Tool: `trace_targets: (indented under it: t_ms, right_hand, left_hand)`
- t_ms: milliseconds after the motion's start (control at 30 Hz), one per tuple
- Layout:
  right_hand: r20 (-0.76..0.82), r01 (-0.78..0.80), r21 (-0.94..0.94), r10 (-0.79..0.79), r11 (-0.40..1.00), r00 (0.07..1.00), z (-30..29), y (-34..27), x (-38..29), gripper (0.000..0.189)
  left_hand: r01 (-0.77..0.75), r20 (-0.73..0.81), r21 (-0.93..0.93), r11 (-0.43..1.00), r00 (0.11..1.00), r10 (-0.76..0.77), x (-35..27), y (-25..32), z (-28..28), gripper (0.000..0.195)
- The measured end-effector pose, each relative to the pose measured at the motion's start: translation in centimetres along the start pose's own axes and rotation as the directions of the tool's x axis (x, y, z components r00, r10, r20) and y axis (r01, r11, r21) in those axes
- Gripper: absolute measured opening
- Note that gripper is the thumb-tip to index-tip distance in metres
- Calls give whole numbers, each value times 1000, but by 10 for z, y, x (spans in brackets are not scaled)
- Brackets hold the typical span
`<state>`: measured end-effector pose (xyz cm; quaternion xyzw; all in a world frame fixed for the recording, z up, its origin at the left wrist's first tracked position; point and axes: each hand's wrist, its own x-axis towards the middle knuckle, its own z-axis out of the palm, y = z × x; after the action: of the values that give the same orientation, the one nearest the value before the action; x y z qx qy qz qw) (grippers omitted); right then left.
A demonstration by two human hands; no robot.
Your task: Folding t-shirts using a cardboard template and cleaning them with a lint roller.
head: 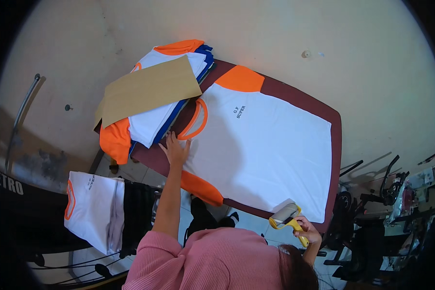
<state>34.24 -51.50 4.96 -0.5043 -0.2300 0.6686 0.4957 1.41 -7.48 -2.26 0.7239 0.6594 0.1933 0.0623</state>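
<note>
A white T-shirt (275, 145) with orange sleeves and collar lies spread flat on a dark red padded table (304, 96); small dark print marks its chest. My left hand (175, 149) rests with fingers apart near the shirt's shoulder, just below the orange collar (203, 119). At the lower right, my right hand (307, 230) grips the yellow handle of a lint roller (286, 214). The roller's grey cylinder is over the shirt's lower hem; whether it touches the cloth is hard to tell.
Stacked shirts (148, 128), white, orange and blue, lie at the table's left end under a brown cardboard sheet (152, 90). Folded white shirts (94, 214) sit at lower left beside black cloth (137, 210). Exercise equipment (366, 224) stands at right; a wall borders the table's far side.
</note>
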Motion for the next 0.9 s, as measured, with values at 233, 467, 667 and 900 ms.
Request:
trace_targets:
  t_ms: [233, 467, 667, 900]
  right_hand:
    - [272, -75, -207, 131, 975, 953, 16, -42, 102, 54]
    - [494, 22, -420, 208, 907, 844, 146, -72, 285, 53]
    - [577, -12, -261, 166, 965, 800, 241, -65, 359, 54]
    - [507, -100, -200, 190, 975, 841, 160, -58, 304, 58]
  left_hand:
    - [31, 120, -202, 979, 993, -6, 29, -30, -18, 55]
    - [8, 253, -320, 948, 964, 78, 35, -36, -23, 61]
    - [59, 367, -636, 769, 900, 235, 40, -59, -37, 54]
    - [-65, 189, -615, 786, 955, 227, 35, -58, -42, 37]
